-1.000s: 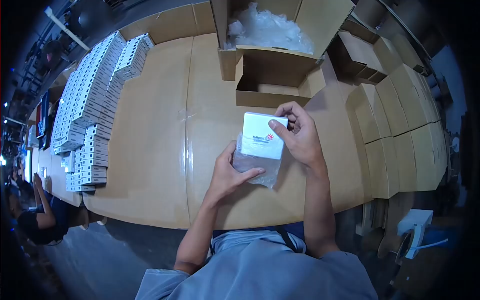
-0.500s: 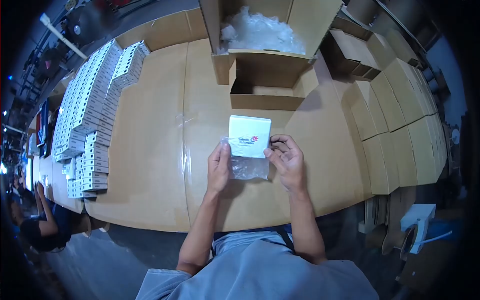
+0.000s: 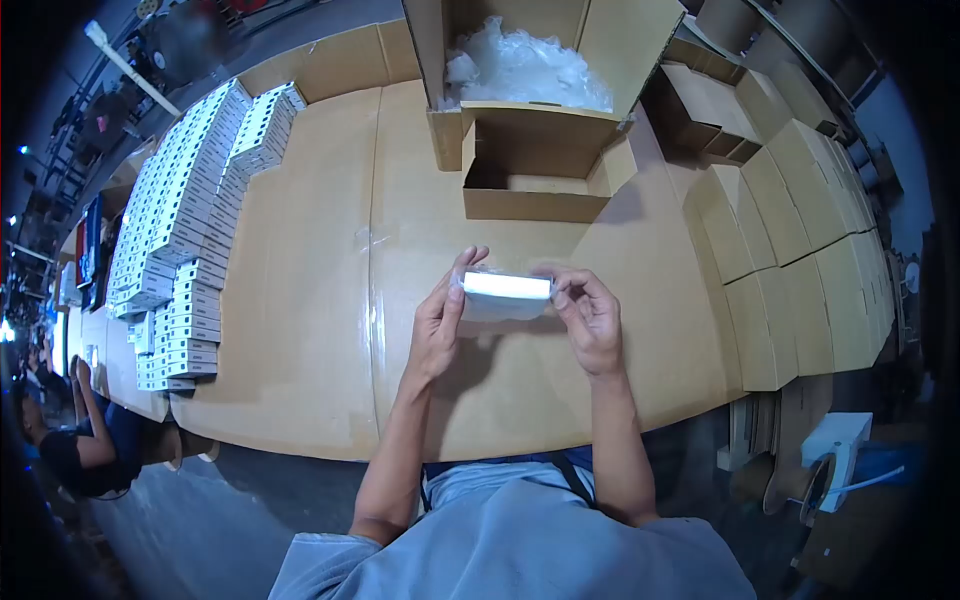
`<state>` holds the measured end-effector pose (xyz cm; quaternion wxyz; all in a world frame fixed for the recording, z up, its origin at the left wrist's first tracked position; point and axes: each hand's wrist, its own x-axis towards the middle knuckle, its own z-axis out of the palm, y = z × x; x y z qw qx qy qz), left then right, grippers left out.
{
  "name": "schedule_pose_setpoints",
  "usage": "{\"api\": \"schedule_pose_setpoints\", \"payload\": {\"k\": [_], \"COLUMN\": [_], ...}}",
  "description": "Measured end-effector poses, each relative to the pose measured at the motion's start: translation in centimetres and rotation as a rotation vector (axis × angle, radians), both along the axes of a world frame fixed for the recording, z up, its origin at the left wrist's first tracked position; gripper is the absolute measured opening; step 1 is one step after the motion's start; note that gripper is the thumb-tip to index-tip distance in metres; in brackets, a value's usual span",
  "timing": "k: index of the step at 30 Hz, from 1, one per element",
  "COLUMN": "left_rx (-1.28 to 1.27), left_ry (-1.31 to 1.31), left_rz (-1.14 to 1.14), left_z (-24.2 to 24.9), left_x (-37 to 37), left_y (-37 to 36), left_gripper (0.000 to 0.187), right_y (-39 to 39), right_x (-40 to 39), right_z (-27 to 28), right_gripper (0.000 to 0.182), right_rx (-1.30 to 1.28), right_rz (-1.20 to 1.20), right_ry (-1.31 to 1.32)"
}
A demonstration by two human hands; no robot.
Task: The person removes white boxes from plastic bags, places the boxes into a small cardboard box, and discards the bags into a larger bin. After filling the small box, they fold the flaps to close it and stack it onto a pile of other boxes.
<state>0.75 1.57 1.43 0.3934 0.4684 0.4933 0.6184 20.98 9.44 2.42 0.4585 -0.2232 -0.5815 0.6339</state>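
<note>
A flat white box [image 3: 507, 286] is held up over the table with one narrow side turned up and brightly lit. Clear plastic bag film [image 3: 497, 308] surrounds it, though how far in the box sits is hard to tell. My left hand [image 3: 436, 325] is closed on the left end of the bag and box, thumb toward me. Fingers and thumb of my right hand [image 3: 594, 322] pinch the right end, at a corner of the film.
Beyond my hands stands an open cardboard box [image 3: 535, 205], with a larger carton of clear plastic bags [image 3: 525, 70] behind it. Stacked white boxes [image 3: 180, 210] line the left side. Folded brown cartons [image 3: 790, 260] stand at right. A person [image 3: 95, 440] sits at far left.
The white box has tipped so its printed face no longer shows and a narrow side faces up. The film now reaches around it. My right hand has shifted slightly right and down.
</note>
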Motion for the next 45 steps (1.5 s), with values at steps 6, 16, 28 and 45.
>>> {"api": "schedule_pose_setpoints", "payload": {"k": [6,16,28,45], "left_rx": [0.067,0.107,0.073,-0.191], "left_ry": [-0.211,-0.380,-0.053,-0.481], "left_rz": [-0.070,-0.102,-0.108,0.236], "left_z": [-0.8,0.6,-0.3,0.3], "left_x": [0.4,1.5,1.1,1.5], "left_y": [-0.2,-0.4,-0.7,0.0], "left_gripper": [0.055,0.056,0.062,0.026], "right_y": [0.3,-0.2,-1.6,0.3], "right_x": [0.7,1.6,-0.5,-0.3], "right_z": [1.9,2.8,-0.7,0.2], "right_gripper": [0.006,0.008,0.034,0.016], "right_rx": [0.068,0.111,-0.118,0.064], "right_rz": [0.044,-0.025,-0.092,-0.280], "right_ry": [-0.044,-0.155,-0.086,-0.094]}}
